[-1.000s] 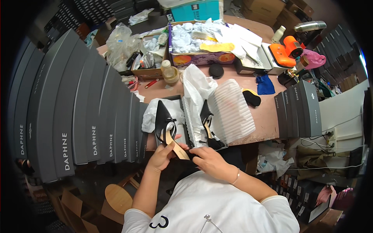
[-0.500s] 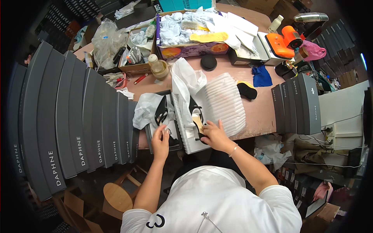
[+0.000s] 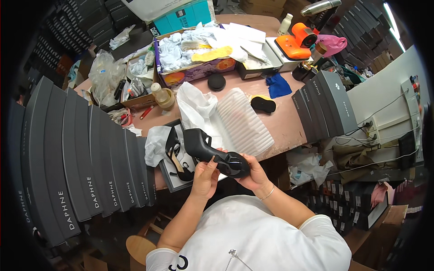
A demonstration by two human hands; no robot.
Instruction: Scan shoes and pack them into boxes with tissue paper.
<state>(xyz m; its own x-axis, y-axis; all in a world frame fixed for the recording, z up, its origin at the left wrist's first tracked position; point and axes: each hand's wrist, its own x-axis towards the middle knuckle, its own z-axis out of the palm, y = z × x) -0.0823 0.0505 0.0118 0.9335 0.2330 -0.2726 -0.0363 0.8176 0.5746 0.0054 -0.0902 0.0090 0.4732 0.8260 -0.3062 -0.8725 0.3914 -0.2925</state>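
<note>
Both hands hold a black high-heeled platform shoe (image 3: 212,151) over the table's near edge. My left hand (image 3: 205,177) grips its middle from below. My right hand (image 3: 254,174) cups its glossy toe end. A second black shoe (image 3: 174,156) with a tan insole lies in an open shoe box (image 3: 168,179) just to the left, on white tissue paper (image 3: 156,143). More crumpled white tissue (image 3: 196,108) and a ribbed white foam sheet (image 3: 244,122) lie beyond the shoe.
A row of dark grey shoe boxes (image 3: 77,153) stands at the left, more (image 3: 323,104) at the right. Farther back are a cardboard box of white paper (image 3: 194,58), a small bottle (image 3: 162,95), an orange device (image 3: 296,40), a black brush (image 3: 263,104) and a blue cloth (image 3: 276,86).
Half a second ago both hands were down at the open box. Now they have lifted one black shoe out and hold it nearer my body, turned on its side.
</note>
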